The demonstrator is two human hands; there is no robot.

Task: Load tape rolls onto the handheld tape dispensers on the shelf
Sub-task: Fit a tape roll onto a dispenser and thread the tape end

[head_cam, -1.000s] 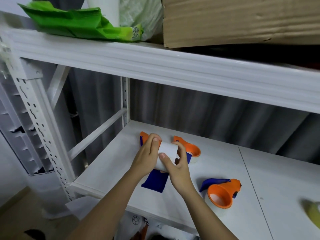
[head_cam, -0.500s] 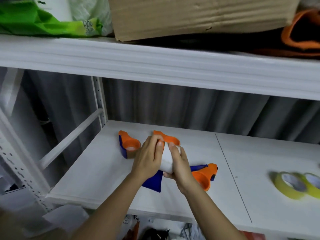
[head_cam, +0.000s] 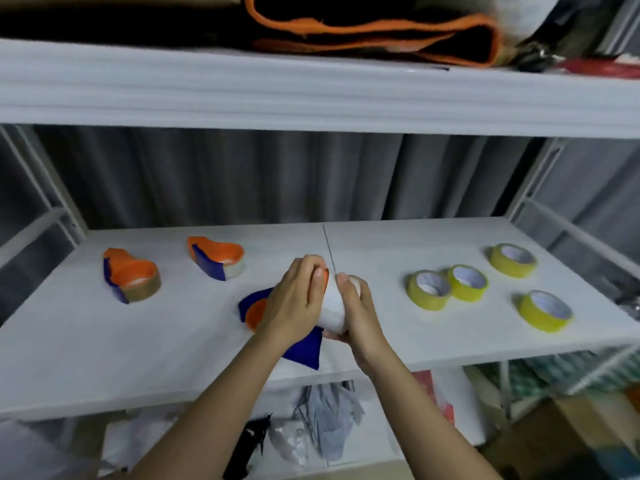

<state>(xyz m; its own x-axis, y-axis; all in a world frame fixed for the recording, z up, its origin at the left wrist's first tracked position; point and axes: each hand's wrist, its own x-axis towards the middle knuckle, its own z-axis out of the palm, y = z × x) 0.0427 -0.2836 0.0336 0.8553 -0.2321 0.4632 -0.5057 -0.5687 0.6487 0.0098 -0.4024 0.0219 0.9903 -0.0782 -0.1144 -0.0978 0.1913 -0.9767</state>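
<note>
At the middle of the white shelf, both my hands work together just above its surface. My left hand is closed over an orange and blue tape dispenser, whose blue blade part sticks out below my wrist. My right hand grips a white tape roll pressed against that dispenser. Two more orange dispensers lie at the left: one carrying a brown roll, the other carrying a pale roll. Several yellow tape rolls lie flat on the right half.
The upper shelf beam runs low across the view, with a black bag trimmed in orange on top. Grey curtain hangs behind. Bags and cardboard boxes sit on the floor below the shelf's front edge.
The view has swung to the right, bringing the yellow rolls into sight. My hands stay together on the white roll and the dispenser, now near the shelf's middle seam.
</note>
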